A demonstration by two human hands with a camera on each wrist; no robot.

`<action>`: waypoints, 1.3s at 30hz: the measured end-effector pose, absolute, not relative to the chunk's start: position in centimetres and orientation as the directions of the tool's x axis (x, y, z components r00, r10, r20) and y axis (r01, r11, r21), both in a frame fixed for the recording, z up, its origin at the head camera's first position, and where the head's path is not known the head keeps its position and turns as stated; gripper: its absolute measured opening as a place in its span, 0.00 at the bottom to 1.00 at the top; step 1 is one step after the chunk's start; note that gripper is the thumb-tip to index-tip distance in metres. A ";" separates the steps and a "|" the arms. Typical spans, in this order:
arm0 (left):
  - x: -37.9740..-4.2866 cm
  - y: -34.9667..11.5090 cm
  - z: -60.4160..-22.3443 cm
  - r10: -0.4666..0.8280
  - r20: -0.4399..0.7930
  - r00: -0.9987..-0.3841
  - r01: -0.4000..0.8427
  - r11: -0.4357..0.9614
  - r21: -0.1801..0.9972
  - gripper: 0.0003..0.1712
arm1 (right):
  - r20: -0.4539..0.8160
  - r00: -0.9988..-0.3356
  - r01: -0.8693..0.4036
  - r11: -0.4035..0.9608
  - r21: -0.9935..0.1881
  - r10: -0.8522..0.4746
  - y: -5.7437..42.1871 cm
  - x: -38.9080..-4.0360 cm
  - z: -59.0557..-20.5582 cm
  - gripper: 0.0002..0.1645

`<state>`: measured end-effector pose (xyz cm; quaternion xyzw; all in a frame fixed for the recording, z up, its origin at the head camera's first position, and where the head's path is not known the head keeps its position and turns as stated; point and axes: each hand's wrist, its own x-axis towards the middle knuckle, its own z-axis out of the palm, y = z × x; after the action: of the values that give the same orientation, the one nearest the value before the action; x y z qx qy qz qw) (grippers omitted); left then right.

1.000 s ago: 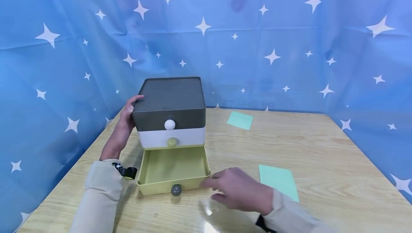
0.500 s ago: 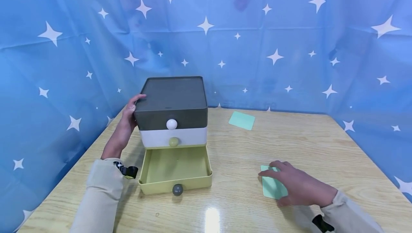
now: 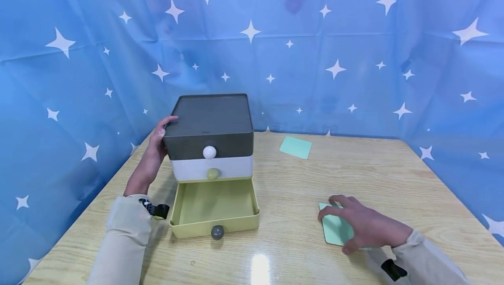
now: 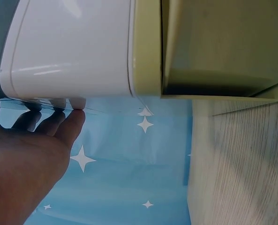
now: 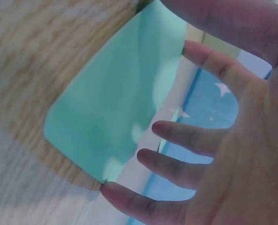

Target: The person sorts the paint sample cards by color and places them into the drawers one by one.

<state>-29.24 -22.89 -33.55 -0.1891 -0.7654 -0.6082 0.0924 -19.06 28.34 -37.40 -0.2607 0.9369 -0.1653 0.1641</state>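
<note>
My left hand (image 3: 153, 153) rests against the left side of a small stacked drawer unit (image 3: 212, 114), a fingertip on its dark top. In the left wrist view the fingers (image 4: 72, 126) touch the unit's white side. The bottom olive drawer (image 3: 214, 227) stands pulled out, with nothing seen inside; a grey knob (image 3: 217, 232) sits on its front. At the right, my right hand (image 3: 366, 226) spans a pale green card (image 3: 336, 230) on the table, thumb at the near edge and fingertips at the other. The card (image 5: 106, 98) looks slightly bowed between them in the right wrist view.
A second green card (image 3: 296, 147) lies farther back on the wooden table (image 3: 378, 167), right of the unit. Above the open drawer are a white drawer (image 3: 232, 167) and a dark one (image 3: 232, 145), both closed. A blue starry curtain (image 3: 291, 57) hangs behind.
My right hand has moved from beside the olive drawer rightward to the near green card, and its thumb and fingertips have come to the card's edges. My left hand keeps its place.
</note>
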 end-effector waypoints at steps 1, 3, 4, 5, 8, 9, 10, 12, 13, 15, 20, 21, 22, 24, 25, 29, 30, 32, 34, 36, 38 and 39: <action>-29.2 -22.9 -33.6 0.176 0.372 -0.911 0.402 0.187 0.896 0.33 | -0.215 -0.808 -0.443 0.806 -0.392 -0.548 28.4 -19.1 -37.4 0.44; -29.2 -22.9 -33.6 0.176 0.372 -0.912 0.401 0.185 0.897 0.33 | -0.197 -0.811 -0.457 0.807 -0.375 -0.551 28.4 -19.1 -37.4 0.44; -29.2 -22.9 -33.6 0.175 0.371 -0.912 0.401 0.185 0.897 0.33 | -0.189 -0.813 -0.462 0.807 -0.367 -0.551 28.5 -19.1 -37.4 0.44; -29.3 -22.9 -33.6 0.175 0.370 -0.912 0.400 0.183 0.898 0.33 | -0.182 -0.815 -0.466 0.809 -0.359 -0.550 28.5 -19.1 -37.5 0.44; -29.3 -22.8 -33.6 0.176 0.367 -0.914 0.396 0.180 0.900 0.33 | -0.166 -0.826 -0.471 0.821 -0.324 -0.539 28.7 -19.1 -37.5 0.44; -29.3 -22.8 -33.7 0.176 0.366 -0.914 0.395 0.179 0.901 0.33 | -0.162 -0.827 -0.473 0.822 -0.316 -0.538 28.7 -19.0 -37.5 0.43; -29.3 -22.7 -33.7 0.175 0.365 -0.914 0.394 0.182 0.901 0.33 | -0.158 -0.829 -0.475 0.824 -0.309 -0.537 28.7 -19.0 -37.5 0.43; -29.2 -22.7 -33.7 0.175 0.364 -0.915 0.393 0.184 0.901 0.33 | -0.142 -0.830 -0.488 0.825 -0.286 -0.540 28.8 -18.8 -37.4 0.43; -29.2 -22.7 -33.7 0.175 0.365 -0.915 0.394 0.185 0.900 0.33 | -0.136 -0.830 -0.492 0.824 -0.280 -0.542 28.8 -18.7 -37.4 0.43; -29.3 -22.6 -33.7 0.176 0.368 -0.913 0.398 0.183 0.899 0.33 | -0.123 -0.827 -0.504 0.820 -0.270 -0.549 28.7 -18.6 -37.3 0.43; -29.3 -22.6 -33.6 0.173 0.369 -0.913 0.398 0.184 0.899 0.33 | -0.108 -0.821 -0.522 0.814 -0.256 -0.561 28.2 -18.4 -36.8 0.43; -29.3 -22.6 -33.6 0.173 0.367 -0.914 0.396 0.182 0.900 0.33 | -0.098 -0.819 -0.529 0.810 -0.252 -0.565 28.0 -18.4 -36.8 0.43; -29.3 -22.6 -33.6 0.173 0.365 -0.915 0.394 0.184 0.901 0.33 | -0.084 -0.818 -0.536 0.807 -0.246 -0.569 27.9 -18.3 -36.7 0.43; -29.4 -22.6 -33.5 0.174 0.361 -0.916 0.391 0.184 0.902 0.33 | -0.051 -0.816 -0.551 0.802 -0.231 -0.576 27.6 -18.2 -36.5 0.43; -29.4 -22.6 -33.5 0.174 0.361 -0.916 0.390 0.185 0.902 0.33 | -0.034 -0.814 -0.560 0.799 -0.220 -0.580 27.3 -18.2 -36.4 0.43; -29.4 -22.7 -33.6 0.168 0.364 -0.916 0.393 0.189 0.900 0.33 | 0.020 -0.800 -0.595 0.787 -0.164 -0.600 26.2 -18.4 -35.9 0.43; -29.4 -22.7 -33.6 0.166 0.365 -0.916 0.393 0.189 0.900 0.33 | 0.025 -0.793 -0.605 0.781 -0.157 -0.609 25.9 -18.5 -35.7 0.43; -29.3 -22.8 -33.7 0.167 0.367 -0.915 0.395 0.188 0.899 0.33 | 0.036 -0.779 -0.624 0.769 -0.140 -0.626 25.2 -18.6 -35.4 0.43; -29.3 -22.8 -33.8 0.172 0.368 -0.914 0.397 0.188 0.898 0.33 | 0.049 -0.765 -0.643 0.756 -0.127 -0.642 24.5 -18.8 -35.1 0.44; -29.3 -22.8 -33.7 0.174 0.367 -0.914 0.397 0.189 0.898 0.33 | 0.064 -0.753 -0.657 0.744 -0.122 -0.655 23.8 -19.1 -34.9 0.47; -29.3 -22.8 -33.7 0.172 0.367 -0.914 0.396 0.188 0.899 0.33 | 0.081 -0.747 -0.665 0.738 -0.117 -0.660 22.9 -19.3 -34.8 0.48; -29.3 -22.8 -33.6 0.169 0.367 -0.915 0.396 0.188 0.899 0.33 | 0.085 -0.745 -0.667 0.735 -0.119 -0.662 22.4 -19.4 -34.8 0.48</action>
<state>-29.32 -22.81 -33.61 -0.1846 -0.7652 -0.6097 0.0930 -19.41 22.38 -34.80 -0.3569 0.9313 -0.0711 -0.0187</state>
